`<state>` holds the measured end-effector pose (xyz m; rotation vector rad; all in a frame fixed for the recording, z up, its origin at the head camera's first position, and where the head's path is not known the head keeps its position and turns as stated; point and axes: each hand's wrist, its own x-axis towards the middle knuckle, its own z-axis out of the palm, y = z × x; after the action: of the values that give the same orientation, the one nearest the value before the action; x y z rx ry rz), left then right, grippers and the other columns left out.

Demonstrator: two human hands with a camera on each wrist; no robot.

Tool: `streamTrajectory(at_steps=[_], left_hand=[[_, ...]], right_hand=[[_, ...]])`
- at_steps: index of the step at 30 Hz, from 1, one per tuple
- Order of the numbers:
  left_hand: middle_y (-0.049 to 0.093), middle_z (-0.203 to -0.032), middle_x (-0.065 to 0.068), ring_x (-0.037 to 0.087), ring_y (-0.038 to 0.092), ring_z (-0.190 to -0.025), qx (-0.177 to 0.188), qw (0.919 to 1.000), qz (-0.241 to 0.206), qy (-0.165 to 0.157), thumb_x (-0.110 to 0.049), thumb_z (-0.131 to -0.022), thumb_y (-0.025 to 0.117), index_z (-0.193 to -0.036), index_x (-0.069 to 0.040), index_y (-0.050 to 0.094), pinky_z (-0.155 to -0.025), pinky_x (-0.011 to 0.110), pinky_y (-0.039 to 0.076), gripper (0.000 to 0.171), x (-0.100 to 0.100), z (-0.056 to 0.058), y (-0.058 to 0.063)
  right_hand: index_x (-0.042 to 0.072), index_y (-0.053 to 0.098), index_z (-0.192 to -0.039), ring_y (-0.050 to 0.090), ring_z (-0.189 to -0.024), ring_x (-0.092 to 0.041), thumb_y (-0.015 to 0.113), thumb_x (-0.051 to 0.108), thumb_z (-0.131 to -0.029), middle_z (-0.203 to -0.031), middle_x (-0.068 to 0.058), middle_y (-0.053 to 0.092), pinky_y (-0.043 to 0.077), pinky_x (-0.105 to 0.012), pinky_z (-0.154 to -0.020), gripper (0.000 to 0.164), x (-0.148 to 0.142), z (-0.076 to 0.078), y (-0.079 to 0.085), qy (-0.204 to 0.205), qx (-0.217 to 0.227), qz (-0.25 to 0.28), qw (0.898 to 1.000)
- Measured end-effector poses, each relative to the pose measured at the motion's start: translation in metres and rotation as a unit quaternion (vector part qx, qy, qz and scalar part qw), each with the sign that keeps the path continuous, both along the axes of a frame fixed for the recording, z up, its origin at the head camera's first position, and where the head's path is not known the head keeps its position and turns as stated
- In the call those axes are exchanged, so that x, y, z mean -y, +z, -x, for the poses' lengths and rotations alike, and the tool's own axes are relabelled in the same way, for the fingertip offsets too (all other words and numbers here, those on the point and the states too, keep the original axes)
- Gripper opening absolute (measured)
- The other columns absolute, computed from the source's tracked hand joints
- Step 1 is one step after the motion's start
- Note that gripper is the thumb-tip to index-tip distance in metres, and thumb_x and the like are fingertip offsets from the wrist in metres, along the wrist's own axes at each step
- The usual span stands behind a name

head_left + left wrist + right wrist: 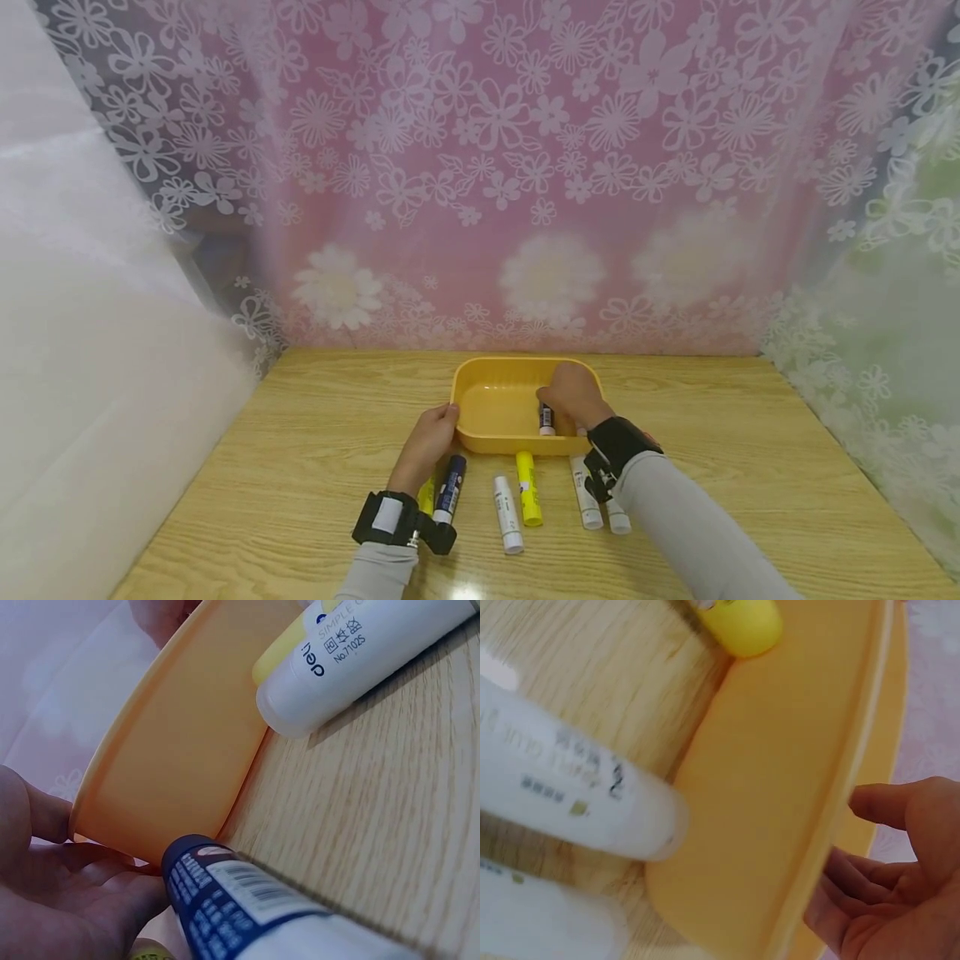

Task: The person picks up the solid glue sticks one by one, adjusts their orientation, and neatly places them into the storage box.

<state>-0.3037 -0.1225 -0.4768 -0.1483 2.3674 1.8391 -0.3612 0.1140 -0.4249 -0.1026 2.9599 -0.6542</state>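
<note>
A yellow plastic tray (487,446) sits on the table. My left hand (431,442) grips its left end, thumb over the rim and fingers along the outer wall. My right hand (576,392) reaches over the near wall into the tray's right side. Right at its thumb lies a dark blue glue stick (547,421), inside the tray. The tray wall hides the right fingertips in the right wrist view, so I cannot tell whether they hold that stick. Another dark blue glue stick (225,892) lies beside my left hand, outside the tray.
Several glue sticks lie before the tray: a white one (507,515), a yellow one (528,492), and two more white ones (587,500) under the right wrist. Another yellow stick (427,497) shows beside the left wrist. A flowered curtain (525,167) hangs behind the table (337,392).
</note>
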Motion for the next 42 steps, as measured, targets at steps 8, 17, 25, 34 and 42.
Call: streamTrajectory(at_steps=[8,17,25,34,42], left_hand=[[0.059,-0.139,0.015,0.025,0.056,-0.12,0.007,1.0,0.002,-0.001,-0.031,-0.111,0.037,-0.149,-0.001,0.048,-0.109,0.052,0.044,0.05,0.0,0.0,0.0],[0.057,-0.142,0.016,0.027,0.054,-0.125,0.008,1.0,-0.005,0.001,-0.032,-0.111,0.037,-0.15,-0.001,0.046,-0.111,0.053,0.042,0.05,-0.001,0.0,0.001],[0.057,-0.143,0.017,0.031,0.053,-0.131,0.008,0.9999,-0.003,0.008,-0.031,-0.111,0.037,-0.149,0.0,0.048,-0.115,0.056,0.037,0.05,-0.002,0.001,0.0],[0.058,-0.143,0.016,0.029,0.052,-0.131,0.002,0.9999,-0.008,0.007,-0.03,-0.111,0.037,-0.148,0.0,0.05,-0.116,0.057,0.035,0.049,-0.002,0.0,-0.001],[0.059,-0.141,0.015,0.027,0.054,-0.125,0.004,1.0,-0.006,0.003,-0.031,-0.111,0.037,-0.148,-0.001,0.05,-0.113,0.056,0.039,0.05,0.0,0.0,-0.001]], right_hand=[[0.012,0.047,-0.052,0.041,-0.042,-0.015,0.056,0.018,-0.094,-0.049,0.002,0.039,0.031,-0.025,-0.048,0.043,0.0,-0.002,0.007,0.004,0.011,0.001,1.0],[0.014,0.037,-0.054,0.023,-0.048,-0.013,0.058,0.013,-0.088,-0.053,0.004,0.026,0.022,-0.026,-0.051,0.04,-0.005,-0.006,0.005,-0.005,0.003,0.055,0.998],[0.016,0.036,-0.054,0.02,-0.047,-0.01,0.058,0.011,-0.087,-0.053,0.006,0.023,0.018,-0.024,-0.049,0.04,-0.001,-0.019,0.015,0.013,-0.023,0.059,0.998],[0.01,0.044,-0.07,0.03,-0.052,-0.014,0.059,0.014,-0.094,-0.061,0.001,0.033,0.026,-0.027,-0.053,0.029,0.0,-0.028,0.02,0.014,-0.036,0.052,0.998],[-0.004,0.063,-0.118,0.058,-0.08,-0.026,0.061,0.02,-0.097,-0.116,-0.021,0.066,0.052,-0.045,-0.084,0.031,-0.004,-0.033,0.018,0.009,-0.039,0.055,0.998]])
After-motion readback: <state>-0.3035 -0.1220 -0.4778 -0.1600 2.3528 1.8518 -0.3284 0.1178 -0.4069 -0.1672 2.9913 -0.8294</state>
